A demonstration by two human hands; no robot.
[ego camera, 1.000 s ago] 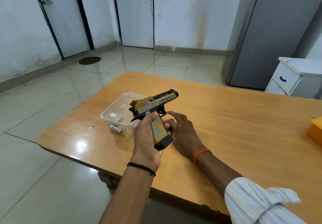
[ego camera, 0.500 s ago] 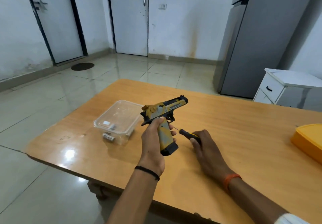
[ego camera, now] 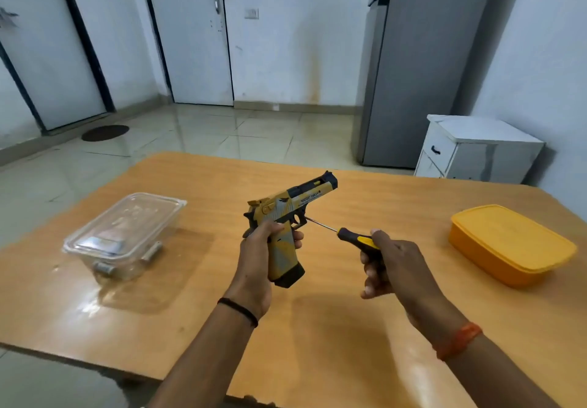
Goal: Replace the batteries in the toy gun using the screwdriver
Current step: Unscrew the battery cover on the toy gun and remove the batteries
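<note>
My left hand (ego camera: 254, 258) grips the yellow-and-grey plastic toy gun (ego camera: 287, 217) by its handle; my right hand's fingers (ego camera: 370, 264) wrap the black-and-yellow screwdriver (ego camera: 355, 238) beside it.

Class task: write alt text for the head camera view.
Left hand grips a yellow-and-grey toy gun; right hand aims a black-and-yellow screwdriver at it, above an orange wooden table.

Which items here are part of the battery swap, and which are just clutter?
In use:
- toy gun, gripped by the left hand
- screwdriver, in the right hand
- clear container, small cylinders inside, possibly batteries

Lying about:
- yellow lidded box on the table
- white cabinet
- fridge
</note>
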